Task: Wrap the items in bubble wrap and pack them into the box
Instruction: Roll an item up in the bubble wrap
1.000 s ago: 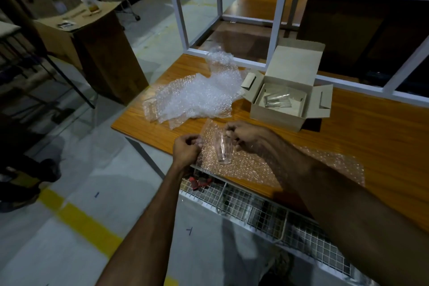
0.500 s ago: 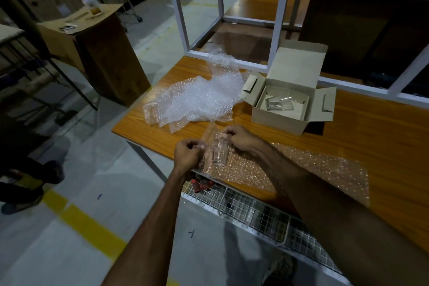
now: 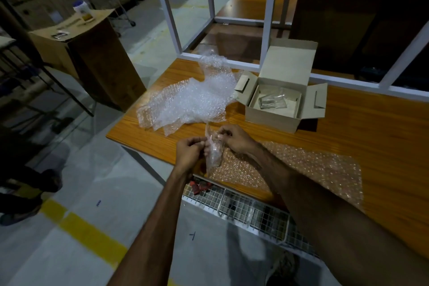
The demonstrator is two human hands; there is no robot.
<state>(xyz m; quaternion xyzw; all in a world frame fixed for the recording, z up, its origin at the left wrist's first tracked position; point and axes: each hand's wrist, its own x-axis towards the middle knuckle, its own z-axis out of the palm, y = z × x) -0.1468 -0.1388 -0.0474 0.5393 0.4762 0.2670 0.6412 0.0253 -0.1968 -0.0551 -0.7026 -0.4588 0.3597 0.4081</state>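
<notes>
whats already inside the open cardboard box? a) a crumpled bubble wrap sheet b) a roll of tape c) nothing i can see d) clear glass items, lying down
d: inside the open cardboard box lie clear glass items on their sides, with no wrap that shows, while the loose pile of bubble wrap sits on the table to the box's left.

1. A wooden table (image 3: 348, 123) carries the work.
2. A white metal shelf frame (image 3: 270, 30) stands on the table's far edge.
3. A wire mesh basket (image 3: 250, 209) hangs under the table's near edge.
4. A brown cardboard carton (image 3: 92, 58) stands on the floor left of the table, with a white jar (image 3: 81, 10) on top.
5. A yellow floor line (image 3: 88, 237) runs on the floor near-left of the table.
</notes>
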